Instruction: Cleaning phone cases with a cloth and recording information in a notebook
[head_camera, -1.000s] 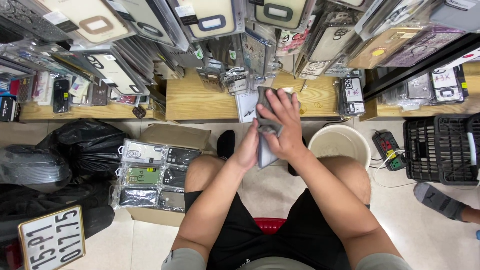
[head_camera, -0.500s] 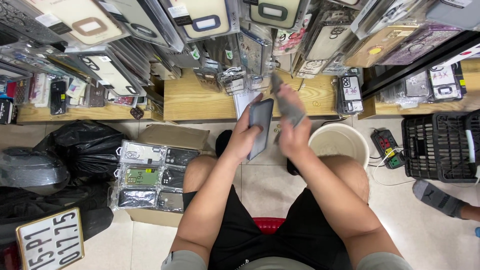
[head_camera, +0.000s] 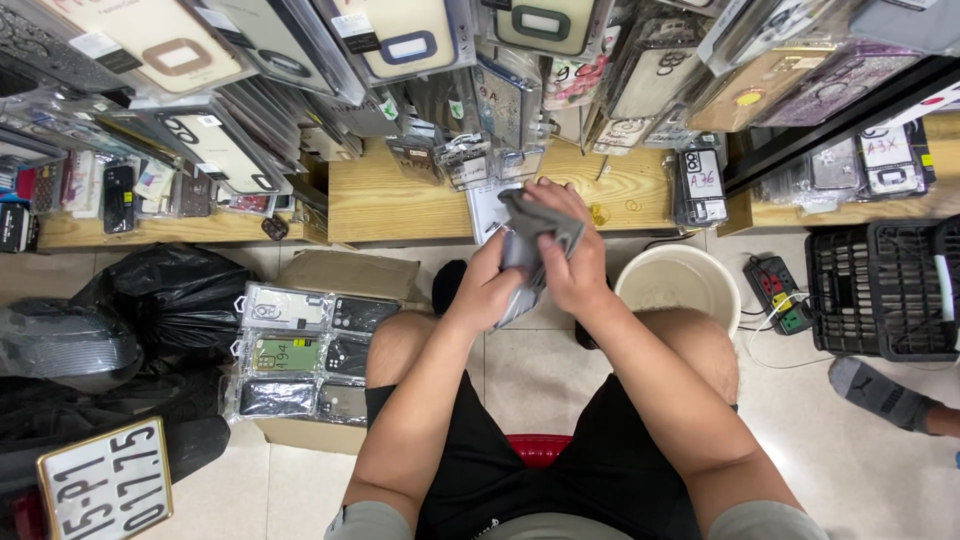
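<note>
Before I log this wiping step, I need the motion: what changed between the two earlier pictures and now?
The right hand brought the grey cloth back down onto the grey phone case, after lifting it off to the right half a second ago. The left hand kept hold of the case, now mostly covered again. The white bucket and cardboard box of packaged cases stayed put.

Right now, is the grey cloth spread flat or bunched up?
Bunched. The grey cloth is crumpled under the right hand, pressed against the phone case held by the left hand.
</note>
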